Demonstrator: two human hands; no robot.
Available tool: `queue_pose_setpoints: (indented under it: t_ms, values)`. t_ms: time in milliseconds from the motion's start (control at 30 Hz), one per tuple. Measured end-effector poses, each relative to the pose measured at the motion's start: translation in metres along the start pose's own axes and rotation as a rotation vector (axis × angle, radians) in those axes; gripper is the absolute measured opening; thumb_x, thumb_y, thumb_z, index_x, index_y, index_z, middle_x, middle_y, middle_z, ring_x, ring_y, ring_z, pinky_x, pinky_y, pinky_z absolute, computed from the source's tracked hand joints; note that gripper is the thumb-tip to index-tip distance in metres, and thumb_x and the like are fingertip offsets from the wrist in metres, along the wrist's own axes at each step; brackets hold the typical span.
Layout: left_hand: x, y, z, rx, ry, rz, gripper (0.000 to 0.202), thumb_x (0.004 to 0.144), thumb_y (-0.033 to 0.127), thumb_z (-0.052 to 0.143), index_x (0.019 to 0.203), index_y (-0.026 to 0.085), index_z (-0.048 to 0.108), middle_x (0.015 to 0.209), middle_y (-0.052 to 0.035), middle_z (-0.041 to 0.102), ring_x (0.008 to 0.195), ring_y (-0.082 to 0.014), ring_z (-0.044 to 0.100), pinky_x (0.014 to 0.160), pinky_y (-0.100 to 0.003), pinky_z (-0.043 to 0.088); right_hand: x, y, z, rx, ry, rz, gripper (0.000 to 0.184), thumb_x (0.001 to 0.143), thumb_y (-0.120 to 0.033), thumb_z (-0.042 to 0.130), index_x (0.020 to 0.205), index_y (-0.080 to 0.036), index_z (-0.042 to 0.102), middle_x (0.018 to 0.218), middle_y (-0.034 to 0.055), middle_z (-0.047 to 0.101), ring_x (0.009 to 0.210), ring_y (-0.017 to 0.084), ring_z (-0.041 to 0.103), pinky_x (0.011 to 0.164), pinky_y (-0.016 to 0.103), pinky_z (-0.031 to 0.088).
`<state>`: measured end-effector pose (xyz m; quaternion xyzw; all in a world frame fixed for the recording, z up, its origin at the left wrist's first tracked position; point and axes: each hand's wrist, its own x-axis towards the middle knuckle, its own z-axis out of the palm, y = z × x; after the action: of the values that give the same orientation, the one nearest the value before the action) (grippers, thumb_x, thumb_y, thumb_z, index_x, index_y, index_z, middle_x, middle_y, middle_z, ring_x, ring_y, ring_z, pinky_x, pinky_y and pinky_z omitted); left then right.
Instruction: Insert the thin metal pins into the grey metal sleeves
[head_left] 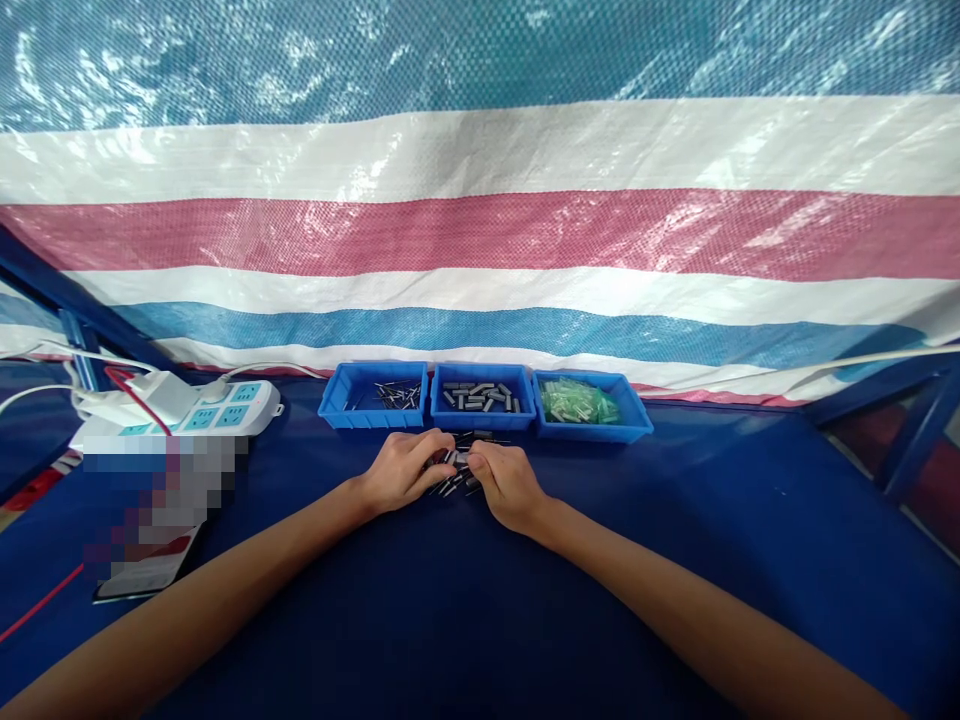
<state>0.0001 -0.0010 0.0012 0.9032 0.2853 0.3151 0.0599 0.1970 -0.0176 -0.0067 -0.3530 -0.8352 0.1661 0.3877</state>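
Both hands meet over a small pile of thin metal pins and dark grey pieces (452,487) on the blue tabletop, in front of the bins. My left hand (405,470) comes in from the left, fingers curled and thumb towards the fingertips, closed around something small that I cannot make out. Close beside it, my right hand (511,485) is closed too, its thumb pressed towards the bent fingers. Whatever lies in its grip is hidden. A light grey bit shows between the two hands, but which hand holds it I cannot tell.
Behind the hands stand three blue bins: one with thin metal pins (399,395), one with grey cylinders (480,398), one with pale pieces in green plastic (577,402). A white power strip (247,405) with cables and a flat partly blurred object (150,570) lie left. A striped sheet (480,235) hangs behind.
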Motion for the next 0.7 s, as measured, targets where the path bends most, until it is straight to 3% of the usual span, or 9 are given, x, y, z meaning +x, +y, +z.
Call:
queue_pose_setpoints:
  t_ms: [100, 233, 367, 467, 700]
  values:
    - [0.001, 0.000, 0.002, 0.032, 0.025, 0.034, 0.031, 0.091, 0.045, 0.043, 0.101, 0.016, 0.047, 0.072, 0.0010, 0.056, 0.053, -0.0074, 0.049, 0.052, -0.019, 0.037, -0.001, 0.001, 0.000, 0.027, -0.005, -0.006, 0.044, 0.100, -0.034, 0.019, 0.063, -0.020, 0.038, 0.055, -0.0015, 0.044, 0.048, 0.011, 0.041, 0.051, 0.024, 0.030]
    - [0.002, 0.001, 0.004, 0.077, 0.000, 0.087, 0.024, 0.090, 0.038, 0.049, 0.101, 0.016, 0.050, 0.076, 0.0003, 0.059, 0.056, -0.0079, 0.052, 0.052, -0.019, 0.036, -0.001, 0.002, 0.000, 0.052, -0.007, -0.013, 0.045, 0.099, -0.033, 0.021, 0.061, -0.020, 0.040, 0.054, -0.0013, 0.046, 0.047, 0.010, 0.042, 0.050, 0.024, 0.029]
    - [0.003, 0.003, 0.003, 0.088, -0.059, 0.105, 0.015, 0.093, 0.029, 0.044, 0.097, 0.017, 0.053, 0.080, -0.0009, 0.059, 0.060, -0.0091, 0.052, 0.054, -0.020, 0.036, 0.000, 0.001, -0.001, 0.081, -0.008, -0.038, 0.046, 0.099, -0.031, 0.023, 0.058, -0.019, 0.040, 0.051, -0.0015, 0.046, 0.045, 0.010, 0.041, 0.050, 0.024, 0.029]
    - [0.002, 0.003, 0.001, 0.054, -0.079, 0.071, 0.023, 0.096, 0.029, 0.034, 0.089, 0.015, 0.052, 0.076, -0.0019, 0.056, 0.058, -0.0099, 0.049, 0.054, -0.022, 0.036, 0.001, -0.003, -0.003, 0.084, -0.009, -0.018, 0.045, 0.099, -0.029, 0.023, 0.059, -0.019, 0.041, 0.053, -0.0009, 0.047, 0.048, 0.011, 0.044, 0.052, 0.024, 0.032]
    - [-0.002, -0.002, 0.003, -0.015, -0.040, 0.001, 0.037, 0.097, 0.029, 0.024, 0.070, 0.016, 0.044, 0.065, -0.0001, 0.045, 0.054, -0.0101, 0.041, 0.052, -0.024, 0.032, 0.001, -0.009, -0.006, 0.061, -0.012, 0.018, 0.018, 0.093, -0.031, 0.041, 0.095, -0.016, 0.052, 0.067, 0.0001, 0.054, 0.056, 0.012, 0.050, 0.054, 0.023, 0.037]
